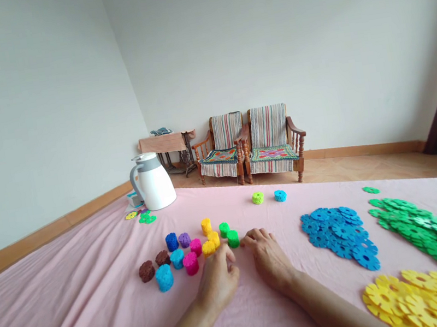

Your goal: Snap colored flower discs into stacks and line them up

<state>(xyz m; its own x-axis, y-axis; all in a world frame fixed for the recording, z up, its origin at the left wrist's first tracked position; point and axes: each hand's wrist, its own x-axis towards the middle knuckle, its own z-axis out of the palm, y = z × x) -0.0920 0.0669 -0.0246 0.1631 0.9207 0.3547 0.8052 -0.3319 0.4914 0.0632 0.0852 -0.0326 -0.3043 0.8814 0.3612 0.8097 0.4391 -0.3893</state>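
Just in front of the yellow stacks of snowflake discs (212, 238) is my left hand (218, 275), its fingers loosely bent and the thumb apart from the index finger. I see nothing in it. Beside a green stack of discs (233, 239) rests my right hand (267, 255), back up and fingers spread a little. Its index fingertip is close to that stack; whether it touches I cannot tell. Another green stack (224, 230) stands behind. To the left are pink (190, 263), light blue (164, 278), dark blue (172, 242), purple (184, 240) and brown stacks (146, 271).
Loose blue discs (340, 235), green discs (433, 234) and yellow discs (426, 296) lie in piles on the right of the pink cloth (112, 307). Lime (258, 198) and blue stacks (280, 195) stand farther back. A white jug (155, 184) is at back left; chairs (269, 144) stand beyond.
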